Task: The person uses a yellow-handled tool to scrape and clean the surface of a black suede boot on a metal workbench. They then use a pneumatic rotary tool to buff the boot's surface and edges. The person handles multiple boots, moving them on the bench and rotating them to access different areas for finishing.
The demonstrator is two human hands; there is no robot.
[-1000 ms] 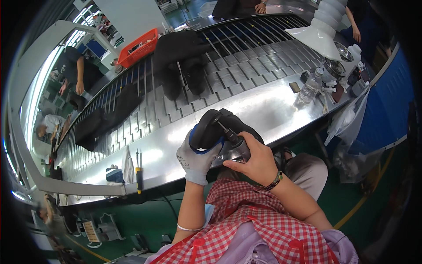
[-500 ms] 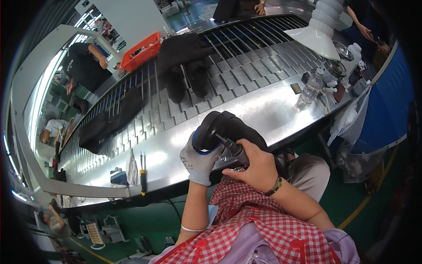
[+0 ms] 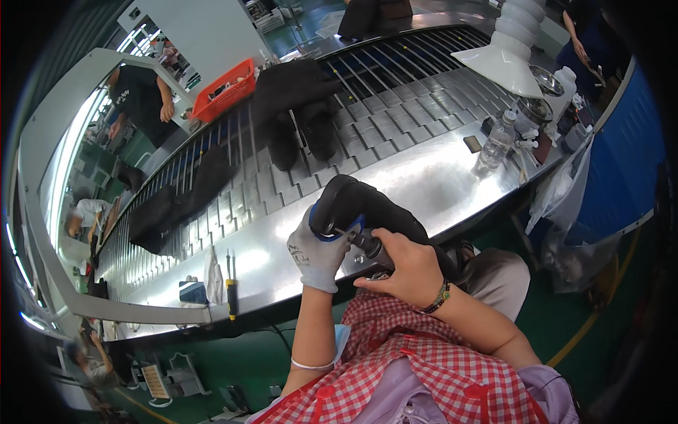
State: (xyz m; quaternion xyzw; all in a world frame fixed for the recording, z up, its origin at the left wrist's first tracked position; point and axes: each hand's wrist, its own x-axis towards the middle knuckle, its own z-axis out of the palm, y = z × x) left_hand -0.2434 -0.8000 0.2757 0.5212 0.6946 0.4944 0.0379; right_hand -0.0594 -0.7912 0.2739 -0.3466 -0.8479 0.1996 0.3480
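My left hand [image 3: 316, 260], in a white-grey glove with blue at the fingers, is closed around the sole end of a black boot [image 3: 381, 205]. The boot lies tilted over the near edge of the metal table, its shaft toward my lap. In my bare right hand [image 3: 413, 272] is a dark handheld grinder [image 3: 369, 244], fingers wrapped round its body. Its thin tip points at the sole end beside my left fingers; whether it touches, I cannot tell.
A slatted metal conveyor [image 3: 381, 134] carries black boots [image 3: 286, 116]. Behind it stands an orange basket [image 3: 224, 92]. To the right are a clear bottle [image 3: 498, 145] and a white extraction hood [image 3: 501, 63]. A yellow-black screwdriver [image 3: 232, 291] lies left. Other people stand nearby.
The boot's sole end has turned in my left hand, and the grinder has shifted slightly down and left. A person's hand at the far side has left the view.
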